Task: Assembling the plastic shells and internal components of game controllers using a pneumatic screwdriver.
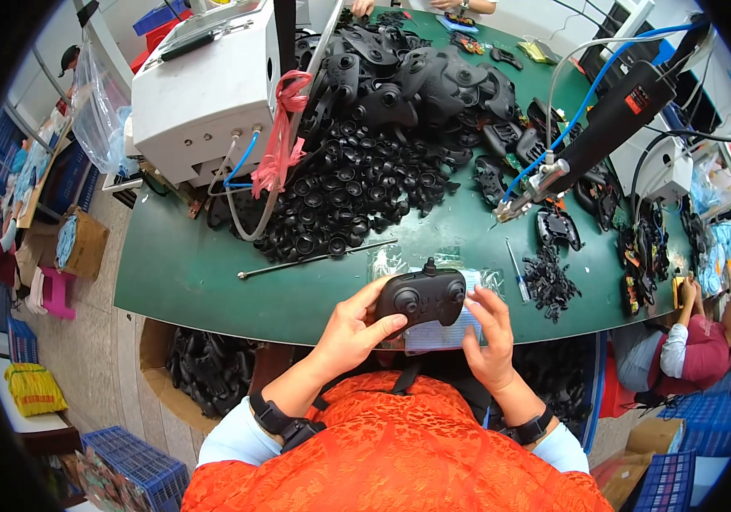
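Observation:
A black game controller with two thumbsticks is held above the table's near edge, a small knob sticking up from its top. My left hand grips its left side, thumb across the front. Beside its right end, my right hand is open, fingers apart and holding nothing. Under the controller lies a light-blue striped pad. Beyond it spreads a heap of small black round caps. A thin screwdriver and a pile of small black parts lie to the right.
A white machine stands at the left, with pink ribbon and hoses. A black power screwdriver hangs at the right. Black controller shells are heaped farther back. A metal rod lies ahead. A co-worker sits at the right.

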Demonstrator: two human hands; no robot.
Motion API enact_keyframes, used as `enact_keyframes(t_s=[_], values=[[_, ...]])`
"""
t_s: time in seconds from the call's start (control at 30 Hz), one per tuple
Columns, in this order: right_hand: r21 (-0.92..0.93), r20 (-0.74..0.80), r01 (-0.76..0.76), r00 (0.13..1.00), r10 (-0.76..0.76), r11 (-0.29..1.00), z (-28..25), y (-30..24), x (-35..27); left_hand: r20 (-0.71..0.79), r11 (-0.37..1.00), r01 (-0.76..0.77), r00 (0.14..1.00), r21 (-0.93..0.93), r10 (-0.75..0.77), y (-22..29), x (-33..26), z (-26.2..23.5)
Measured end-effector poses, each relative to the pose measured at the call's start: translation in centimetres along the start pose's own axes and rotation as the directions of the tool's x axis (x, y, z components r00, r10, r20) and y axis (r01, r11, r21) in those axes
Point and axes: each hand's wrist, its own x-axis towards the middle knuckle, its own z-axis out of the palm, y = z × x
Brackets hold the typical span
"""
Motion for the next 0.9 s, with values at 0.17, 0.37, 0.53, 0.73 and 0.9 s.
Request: enact_keyframes(t_s=[0.17, 0.37, 0.53, 0.73, 0.9], values=[[0.002, -0.086, 0.020, 0.996, -0.020, 1.000, -0.9, -1.2, 1.8, -0.012, 0.921, -0.231, 0.969, 0.314, 0.247, 0.5, -0.1, 0.1], [0.004, -0.523, 0.096, 0.849, -0.080, 0.995, -7.0, -0.7, 7.8, 0.142, 0.582, -0.470, 0.843, 0.664, 0.518, 0.8, 0.7, -0.2], [0.539, -0.298, 0.090, 0.950, 0.090, 0.838, -10.6, -2.1, 16.6, 0.312, 0.190, -0.540, 0.700, 0.820, 0.642, -0.4, 1.8, -0.9], [0.508, -0.223, 0.116, 0.975, 0.000, 0.854, -12.8, -2.0, 18.9, 0.446, -0.099, -0.489, 0.671, 0.867, 0.592, -2.2, 1.7, -1.3], [0.742, -0.099, 0.126, 0.992, -0.079, 0.659, -11.0, -5.1, 19.3, 0.483, -0.049, -0.540, 0.703, 0.840, 0.522, -3.3, 1.2, -1.0]])
